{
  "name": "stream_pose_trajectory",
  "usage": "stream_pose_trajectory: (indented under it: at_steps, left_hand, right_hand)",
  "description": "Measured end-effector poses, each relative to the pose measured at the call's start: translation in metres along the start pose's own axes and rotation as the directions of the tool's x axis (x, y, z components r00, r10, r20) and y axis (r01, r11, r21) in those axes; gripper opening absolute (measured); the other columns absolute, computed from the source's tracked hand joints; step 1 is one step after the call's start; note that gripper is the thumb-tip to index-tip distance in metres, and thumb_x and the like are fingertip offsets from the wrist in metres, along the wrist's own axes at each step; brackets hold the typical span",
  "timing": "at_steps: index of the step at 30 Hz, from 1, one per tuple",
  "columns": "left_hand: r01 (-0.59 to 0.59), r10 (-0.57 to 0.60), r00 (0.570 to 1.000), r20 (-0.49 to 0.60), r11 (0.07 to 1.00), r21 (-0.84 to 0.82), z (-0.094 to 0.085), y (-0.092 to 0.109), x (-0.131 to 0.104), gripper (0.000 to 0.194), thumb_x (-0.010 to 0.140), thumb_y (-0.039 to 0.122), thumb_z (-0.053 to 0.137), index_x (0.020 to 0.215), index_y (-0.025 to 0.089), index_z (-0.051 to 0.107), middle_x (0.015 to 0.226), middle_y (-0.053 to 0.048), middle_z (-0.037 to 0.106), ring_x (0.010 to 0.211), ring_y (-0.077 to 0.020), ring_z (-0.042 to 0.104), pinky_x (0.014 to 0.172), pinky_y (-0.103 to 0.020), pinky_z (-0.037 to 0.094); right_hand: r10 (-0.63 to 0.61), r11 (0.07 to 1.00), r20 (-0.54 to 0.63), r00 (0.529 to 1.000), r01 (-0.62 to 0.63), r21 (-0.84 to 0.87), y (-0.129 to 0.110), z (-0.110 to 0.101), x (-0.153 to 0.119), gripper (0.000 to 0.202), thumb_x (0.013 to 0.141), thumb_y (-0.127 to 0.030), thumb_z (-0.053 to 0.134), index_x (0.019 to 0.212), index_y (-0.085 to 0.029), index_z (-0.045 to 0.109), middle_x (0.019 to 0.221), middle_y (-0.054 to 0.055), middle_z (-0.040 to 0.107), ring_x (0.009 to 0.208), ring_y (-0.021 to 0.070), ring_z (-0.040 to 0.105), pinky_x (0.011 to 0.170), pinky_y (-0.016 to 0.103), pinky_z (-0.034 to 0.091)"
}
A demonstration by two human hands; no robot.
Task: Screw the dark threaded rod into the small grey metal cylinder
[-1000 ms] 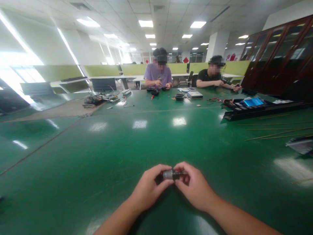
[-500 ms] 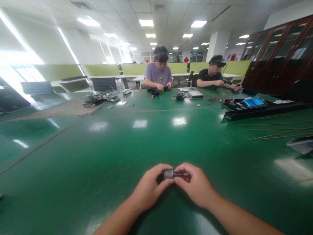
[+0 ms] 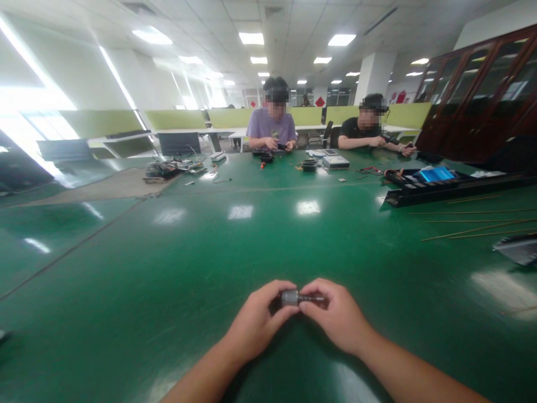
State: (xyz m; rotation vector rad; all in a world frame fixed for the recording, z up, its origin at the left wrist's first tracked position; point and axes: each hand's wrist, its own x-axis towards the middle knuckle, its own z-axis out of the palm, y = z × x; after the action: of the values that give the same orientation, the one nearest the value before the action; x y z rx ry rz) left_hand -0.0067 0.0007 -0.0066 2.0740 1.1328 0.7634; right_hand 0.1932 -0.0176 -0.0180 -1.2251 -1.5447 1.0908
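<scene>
A small grey metal cylinder [image 3: 290,298] with a thin dark shaft pointing right lies level between my hands, near the bottom centre of the head view. My left hand [image 3: 258,319] is closed on the cylinder's wide part, thumb below and fingers above. Thumb and fingertips of my right hand [image 3: 335,313] pinch the part where the shaft begins. The shaft's tip shows inside the curve of that hand. Both hands are over the green tabletop [image 3: 268,246].
Two people sit at the far side, handling small objects. Before them lie a white box [image 3: 335,162] and a small black tray [image 3: 309,165]. A black channel [image 3: 419,192] and thin rods [image 3: 478,230] are at right. Electronic parts [image 3: 168,169] are piled far left.
My hands and the cylinder have barely moved. The far person in purple has raised one hand slightly.
</scene>
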Motion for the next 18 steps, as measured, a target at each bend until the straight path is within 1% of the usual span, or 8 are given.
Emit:
stream_pose_trajectory:
  at_steps: [6, 18]
  left_hand:
    - [0.008, -0.008, 1.0, -0.004, 1.0, 0.001, 0.0002, -0.0015, 0.0002, 0.026, 0.086, 0.026, 0.067, 0.112, 0.025, 0.064, 0.109, -0.001, 0.069, 0.1, -0.0187, 0.063, 0.09, -0.029, 0.046]
    - [0.008, -0.009, 1.0, -0.015, 1.0, -0.025, 0.0008, 0.0002, -0.0002, 0.025, 0.086, 0.027, 0.067, 0.11, 0.025, 0.064, 0.105, -0.001, 0.069, 0.096, -0.0187, 0.063, 0.087, -0.029, 0.047]
  right_hand:
    - [0.001, 1.0, -0.006, 1.0, -0.001, -0.005, -0.0015, 0.0004, 0.0007, 0.008, 0.078, -0.019, 0.068, 0.085, -0.018, 0.071, 0.084, 0.002, 0.069, 0.079, 0.0177, 0.066, 0.073, 0.027, 0.05]
    - [-0.008, 1.0, 0.008, 1.0, 0.008, -0.013, -0.0004, -0.0022, 0.0011, 0.007, 0.078, -0.019, 0.069, 0.085, -0.018, 0.071, 0.084, 0.001, 0.068, 0.078, 0.0165, 0.064, 0.072, 0.026, 0.048]
